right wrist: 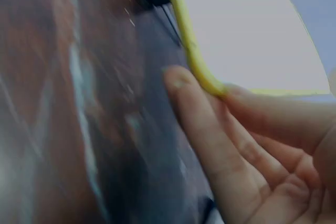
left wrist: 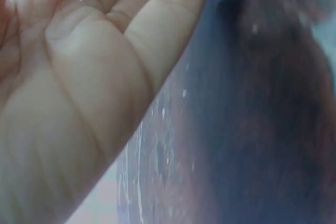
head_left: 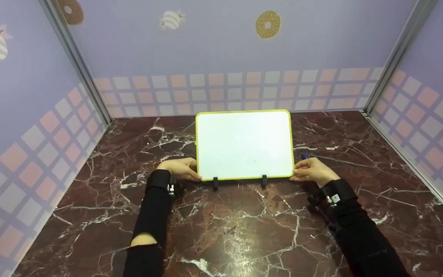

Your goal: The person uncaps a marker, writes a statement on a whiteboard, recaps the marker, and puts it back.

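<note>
A small whiteboard (head_left: 244, 144) with a yellow rim stands propped upright, leaning back, on two black feet (head_left: 264, 181) on the table. My left hand (head_left: 179, 168) grips its lower left corner, the thumb in front and the fingers partly hidden behind the board. In the left wrist view the palm (left wrist: 68, 87) fills much of the picture and the fingertips are cut off. At the lower right corner my right hand (head_left: 315, 172) pinches the yellow rim (right wrist: 195, 66) between thumb and fingers, as the right wrist view shows up close.
Behind the right hand lies a small blue object (head_left: 305, 156), mostly hidden. The table (head_left: 240, 238) is dark red marbled stone. Lilac panels (head_left: 221, 50) with a checked band enclose it at the back and both sides, joined by metal posts (head_left: 394, 57).
</note>
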### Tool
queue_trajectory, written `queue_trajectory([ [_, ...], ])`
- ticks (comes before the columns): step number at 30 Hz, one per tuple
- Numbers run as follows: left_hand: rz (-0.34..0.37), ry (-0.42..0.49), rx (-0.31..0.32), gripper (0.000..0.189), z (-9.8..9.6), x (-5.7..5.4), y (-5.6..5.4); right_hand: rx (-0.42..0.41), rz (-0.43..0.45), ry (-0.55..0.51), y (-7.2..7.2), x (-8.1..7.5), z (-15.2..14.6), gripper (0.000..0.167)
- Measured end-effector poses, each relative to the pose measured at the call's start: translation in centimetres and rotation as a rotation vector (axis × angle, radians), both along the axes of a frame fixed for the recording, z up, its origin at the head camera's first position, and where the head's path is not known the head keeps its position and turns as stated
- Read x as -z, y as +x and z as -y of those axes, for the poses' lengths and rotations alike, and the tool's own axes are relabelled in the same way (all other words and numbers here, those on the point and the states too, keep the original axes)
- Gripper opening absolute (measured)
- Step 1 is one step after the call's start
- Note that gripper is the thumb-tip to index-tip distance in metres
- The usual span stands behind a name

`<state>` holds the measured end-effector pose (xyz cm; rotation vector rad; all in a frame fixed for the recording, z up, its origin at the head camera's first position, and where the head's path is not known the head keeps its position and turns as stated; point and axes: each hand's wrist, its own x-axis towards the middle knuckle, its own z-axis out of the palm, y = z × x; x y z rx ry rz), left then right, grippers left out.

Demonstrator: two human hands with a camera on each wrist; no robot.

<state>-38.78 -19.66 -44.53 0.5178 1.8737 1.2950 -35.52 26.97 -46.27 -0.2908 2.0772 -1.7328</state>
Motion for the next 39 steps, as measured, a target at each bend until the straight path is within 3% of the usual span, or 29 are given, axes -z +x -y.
queue_trajectory([
  [8, -0.042, 0.013, 0.069, 0.046, -1.4, 0.2, -0.3, -0.092, 0.008, 0.065, -0.2, -0.4, -2.2, 0.031],
  [16, -0.039, 0.003, 0.039, 0.051, -1.7, 0.3, -0.1, -0.098, -0.001, 0.089, -0.3, -0.6, -2.5, 0.034],
  [20, -0.092, -0.03, 0.018, 0.048, -1.7, 0.1, 0.3, -0.059, -0.042, 0.134, -0.1, -1.2, -2.2, 0.036],
  [26, -0.322, -0.155, -0.026, 0.041, -1.2, -0.3, 0.9, 0.06, -0.202, 0.27, 0.7, -2.7, -2.0, 0.034],
  [31, -0.479, -0.247, -0.153, 0.067, -0.1, -1.6, 1.9, 0.177, -0.286, 0.315, 1.1, -3.6, -2.3, 0.033],
  [33, -0.594, -0.295, -0.223, 0.075, 0.2, -2.3, 2.5, 0.201, -0.307, 0.302, 1.1, -3.9, -2.5, 0.032],
  [35, -0.767, -0.371, -0.302, 0.076, 0.3, -2.6, 3.0, 0.221, -0.343, 0.317, 1.1, -4.0, -2.7, 0.032],
  [39, -1.053, -0.543, -0.504, 0.076, 0.0, -2.6, 3.9, 0.272, -0.445, 0.425, 1.1, -4.1, -3.0, 0.028],
])
